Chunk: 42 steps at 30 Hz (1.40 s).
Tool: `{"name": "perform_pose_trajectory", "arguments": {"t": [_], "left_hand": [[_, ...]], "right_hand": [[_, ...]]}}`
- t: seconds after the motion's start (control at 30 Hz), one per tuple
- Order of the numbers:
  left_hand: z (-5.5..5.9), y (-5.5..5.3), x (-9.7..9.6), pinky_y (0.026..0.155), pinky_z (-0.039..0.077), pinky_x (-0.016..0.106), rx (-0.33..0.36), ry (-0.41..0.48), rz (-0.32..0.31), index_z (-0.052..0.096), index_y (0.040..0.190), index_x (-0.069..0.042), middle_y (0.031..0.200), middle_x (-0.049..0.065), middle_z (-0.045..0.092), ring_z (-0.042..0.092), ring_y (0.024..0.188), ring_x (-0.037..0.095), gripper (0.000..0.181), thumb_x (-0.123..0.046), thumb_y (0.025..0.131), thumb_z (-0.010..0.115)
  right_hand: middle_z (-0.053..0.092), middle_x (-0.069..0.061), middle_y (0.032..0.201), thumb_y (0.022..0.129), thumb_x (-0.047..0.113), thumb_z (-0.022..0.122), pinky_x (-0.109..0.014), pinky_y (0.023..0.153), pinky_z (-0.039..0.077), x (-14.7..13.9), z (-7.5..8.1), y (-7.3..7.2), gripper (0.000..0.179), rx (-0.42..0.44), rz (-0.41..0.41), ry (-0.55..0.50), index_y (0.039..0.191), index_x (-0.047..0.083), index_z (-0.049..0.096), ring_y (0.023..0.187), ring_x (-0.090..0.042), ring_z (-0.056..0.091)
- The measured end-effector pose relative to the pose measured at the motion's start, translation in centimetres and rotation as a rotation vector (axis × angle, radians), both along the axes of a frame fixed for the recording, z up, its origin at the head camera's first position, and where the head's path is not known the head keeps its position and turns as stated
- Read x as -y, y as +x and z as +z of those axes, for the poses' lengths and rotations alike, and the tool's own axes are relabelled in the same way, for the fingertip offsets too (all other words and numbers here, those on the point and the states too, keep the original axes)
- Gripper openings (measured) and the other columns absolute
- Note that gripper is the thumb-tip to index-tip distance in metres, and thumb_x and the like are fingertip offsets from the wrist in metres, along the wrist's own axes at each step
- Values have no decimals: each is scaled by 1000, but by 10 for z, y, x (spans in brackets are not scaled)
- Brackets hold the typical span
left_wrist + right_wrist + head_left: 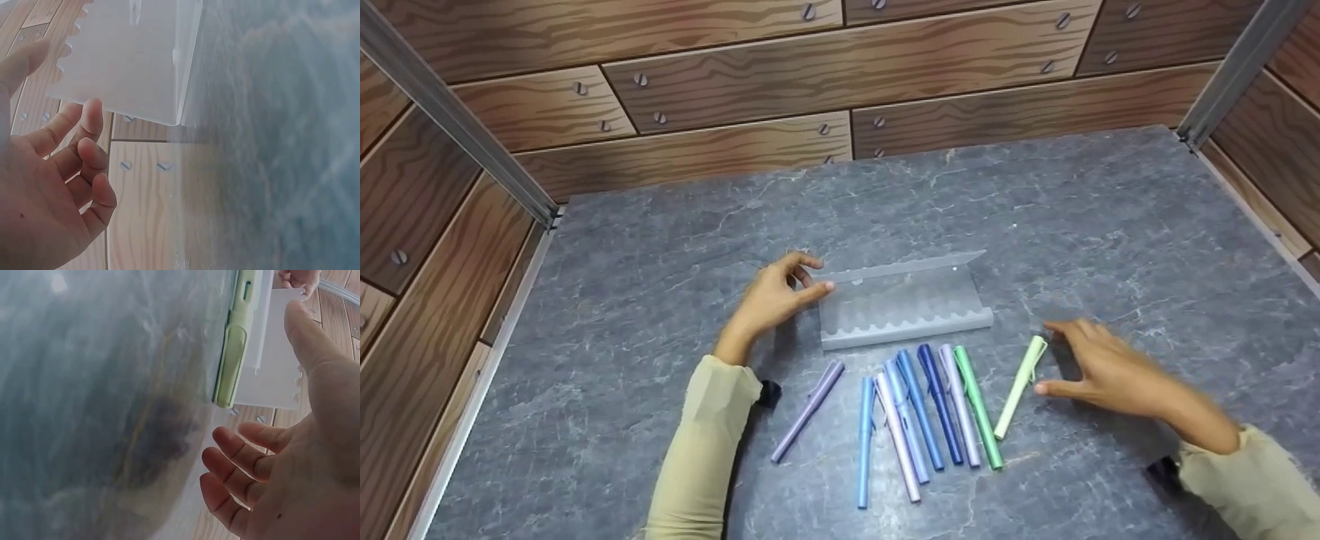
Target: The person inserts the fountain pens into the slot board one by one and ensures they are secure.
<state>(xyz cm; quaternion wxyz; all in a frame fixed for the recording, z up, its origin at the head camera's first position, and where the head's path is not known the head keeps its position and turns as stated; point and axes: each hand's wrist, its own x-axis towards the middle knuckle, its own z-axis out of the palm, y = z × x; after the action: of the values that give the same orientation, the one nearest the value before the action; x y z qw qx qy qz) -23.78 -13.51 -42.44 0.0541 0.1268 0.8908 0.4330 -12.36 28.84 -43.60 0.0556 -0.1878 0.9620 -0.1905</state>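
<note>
Holds left hand [775, 294], loosely spread, beside clear pen case [906, 300] mid-frame; spread right hand [1110, 375] near pale-green pen [1019, 388], lower right.

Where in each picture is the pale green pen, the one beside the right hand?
Head: the pale green pen lies below and right of centre, the rightmost pen, beside the right hand.
Left wrist: not in it.
Right wrist: the pale green pen runs down from the top edge, right of centre.
Shared landmark: the translucent case, in all three views.
</note>
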Motion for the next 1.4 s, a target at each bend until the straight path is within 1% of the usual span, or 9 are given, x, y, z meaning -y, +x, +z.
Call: {"name": "perform_pose_trajectory", "arguments": {"t": [0.17, 0.27, 0.4, 0.5, 0.67, 0.87, 1.0, 1.2, 1.4], "left_hand": [[-1, 1, 0, 71, 42, 30, 9, 17, 4, 64, 115, -12, 88, 2, 63, 53, 82, 17, 44, -40, 83, 73], [-2, 1, 0, 68, 40, 29, 3, 30, -2, 65, 113, -10, 87, 2, 63, 51, 77, 16, 40, -35, 84, 74], [-3, 0, 0, 62, 38, 28, -12, 42, -21, 65, 112, -8, 85, 3, 63, 47, 69, 15, 36, -27, 84, 74], [-4, -1, 0, 60, 37, 26, -17, 50, -29, 65, 112, -6, 84, 3, 64, 46, 67, 13, 35, -24, 84, 73], [-5, -1, 0, 61, 37, 26, -22, 63, -21, 64, 108, -3, 84, 3, 64, 46, 67, 12, 31, -19, 83, 73], [-6, -2, 0, 62, 38, 24, -35, 86, -15, 63, 104, 2, 84, 5, 65, 47, 68, 12, 27, -12, 82, 71], [-6, -2, -1, 63, 39, 23, -39, 107, -23, 62, 102, 4, 84, 7, 65, 48, 69, 11, 24, -7, 82, 69], [-7, -1, 0, 66, 39, 23, -31, 126, -3, 63, 97, -1, 81, 2, 61, 49, 71, 11, 15, -5, 83, 65], [-8, -1, -1, 65, 39, 23, -18, 140, -1, 62, 93, -5, 78, -1, 59, 49, 71, 11, 7, -8, 87, 63]], "right_hand": [[55, -23, 116, 77, 52, 74, -61, 87, 44, 3, -4, 1, 87, -13, -1, 3, 135, -6, 43, 105, -39, 53], [56, -22, 115, 77, 51, 75, -60, 88, 43, 5, -5, 1, 84, -24, -4, -2, 132, -6, 46, 104, -39, 52], [56, -20, 111, 76, 51, 75, -57, 86, 43, 6, -6, 1, 82, -31, -9, 2, 129, -6, 49, 100, -34, 51], [56, -18, 109, 76, 50, 76, -54, 84, 44, 7, -5, 0, 80, -26, -14, 12, 129, -5, 49, 98, -32, 50], [55, -18, 110, 77, 47, 76, -56, 86, 43, 7, -5, 0, 77, -12, -13, 15, 128, -5, 49, 98, -32, 50], [55, -20, 111, 79, 38, 76, -57, 87, 41, 8, -6, -1, 69, -8, -30, 10, 126, -5, 50, 100, -35, 50], [55, -19, 110, 78, 39, 77, -56, 86, 40, 8, -5, 0, 71, -4, -39, 19, 126, -5, 51, 100, -35, 50], [54, -21, 113, 76, 50, 75, -57, 86, 41, 10, -5, 0, 79, 12, -41, 39, 128, -5, 50, 101, -36, 50], [54, -20, 114, 79, 48, 74, -53, 83, 40, 12, -4, 0, 76, 19, -49, 53, 128, -4, 50, 100, -34, 49]]}}
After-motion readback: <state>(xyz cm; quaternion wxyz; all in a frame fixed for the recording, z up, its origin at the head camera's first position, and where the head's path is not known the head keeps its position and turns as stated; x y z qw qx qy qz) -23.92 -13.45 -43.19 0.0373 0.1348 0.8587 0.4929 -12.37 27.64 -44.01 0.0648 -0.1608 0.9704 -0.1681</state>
